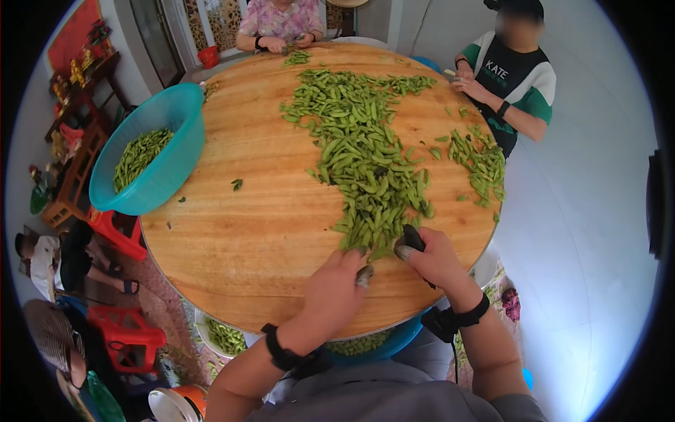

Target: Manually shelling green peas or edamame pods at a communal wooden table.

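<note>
A long heap of green soybean pods (364, 153) stretches down a round wooden table (253, 253). At its near end, my left hand (337, 290) reaches in with index fingertip against the pods. Its thumb is bent below, and both tips carry dark grey coverings. My right hand (435, 258) is just to the right of the heap's tip, thumb and index finger close together. Black and grey coverings show on those fingers too. A few pods lie between the two hands. The curled fingers hide whether either hand pinches a pod.
A turquoise plastic basin (184, 153) holding pods stands at the table's left edge. Below the near rim are a blue basin (390, 345) and a white bowl (203, 327) of beans. Two people (282, 24) (519, 68) work across the table. Red stools (129, 337) are at left.
</note>
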### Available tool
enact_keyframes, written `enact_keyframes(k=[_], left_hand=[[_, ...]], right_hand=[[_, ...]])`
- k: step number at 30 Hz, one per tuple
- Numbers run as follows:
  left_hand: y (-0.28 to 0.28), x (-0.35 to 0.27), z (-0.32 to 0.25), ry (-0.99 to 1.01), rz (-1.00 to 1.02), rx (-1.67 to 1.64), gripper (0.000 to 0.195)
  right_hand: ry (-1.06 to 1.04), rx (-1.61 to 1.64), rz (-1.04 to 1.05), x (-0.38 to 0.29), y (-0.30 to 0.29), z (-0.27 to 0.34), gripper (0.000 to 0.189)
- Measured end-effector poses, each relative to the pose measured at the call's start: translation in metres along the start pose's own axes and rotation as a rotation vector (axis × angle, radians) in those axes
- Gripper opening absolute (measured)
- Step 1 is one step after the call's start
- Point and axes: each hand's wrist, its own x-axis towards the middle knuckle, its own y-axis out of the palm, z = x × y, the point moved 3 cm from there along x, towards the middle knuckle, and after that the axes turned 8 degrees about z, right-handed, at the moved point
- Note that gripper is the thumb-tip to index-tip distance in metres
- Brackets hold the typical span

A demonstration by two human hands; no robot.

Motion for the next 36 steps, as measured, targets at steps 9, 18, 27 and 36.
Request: enact_keyframes(k=[9,18,27,36], left_hand=[[0.029,0.032,-0.011,0.138,0.091,0.23,0.037],[0.027,0.017,-0.02,0.154,0.059,0.185,0.038],[0.017,0.0,-0.009,0.003,0.207,-0.442,0.028],[0.01,-0.017,-0.009,0.022,0.232,-0.669,0.027]], right_hand=[[-0.171,-0.021,-0.101,-0.018,-0.005,-0.02,0.023],[-0.356,-0.436,-0.029,-0.013,0.015,-0.03,0.025],[-0.302,-0.059,0.082,-0.057,0.003,0.0,0.027],[-0.29,0.088,0.243,-0.071,0.015,0.008,0.035]])
